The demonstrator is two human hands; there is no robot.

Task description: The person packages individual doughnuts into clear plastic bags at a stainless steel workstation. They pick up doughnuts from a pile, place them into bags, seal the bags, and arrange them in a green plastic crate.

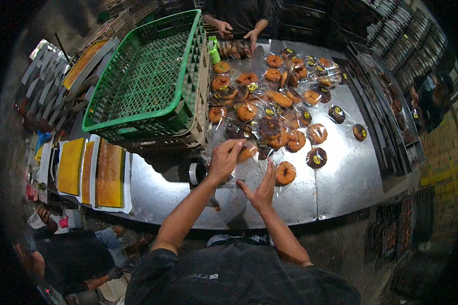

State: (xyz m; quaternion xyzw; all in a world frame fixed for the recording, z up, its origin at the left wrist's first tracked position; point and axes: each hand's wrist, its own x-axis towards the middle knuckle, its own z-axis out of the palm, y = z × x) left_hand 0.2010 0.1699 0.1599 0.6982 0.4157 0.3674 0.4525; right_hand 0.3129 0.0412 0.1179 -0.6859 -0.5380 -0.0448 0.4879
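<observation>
In front of me, a golden donut in a clear plastic bag (248, 153) lies between my hands. My left hand (224, 161) is closed at its left side, the fingers pinched on the clear film. My right hand (261, 189) is open on the near side of the bag, thumb and fingers apart. Just right of it rests a plain golden donut (285, 173). Beyond my hands spreads a pile of bagged donuts, some golden, others like the dark chocolate donut (268, 127), many with round yellow labels.
A green crate (180, 109) sits on a stack at the left, beside yellow sheet cakes (71, 166). Across the metal table (346, 168), another person's hands (239, 31) touch a row of donuts near a green tape dispenser (213, 50). Dark trays (376, 101) line the right edge.
</observation>
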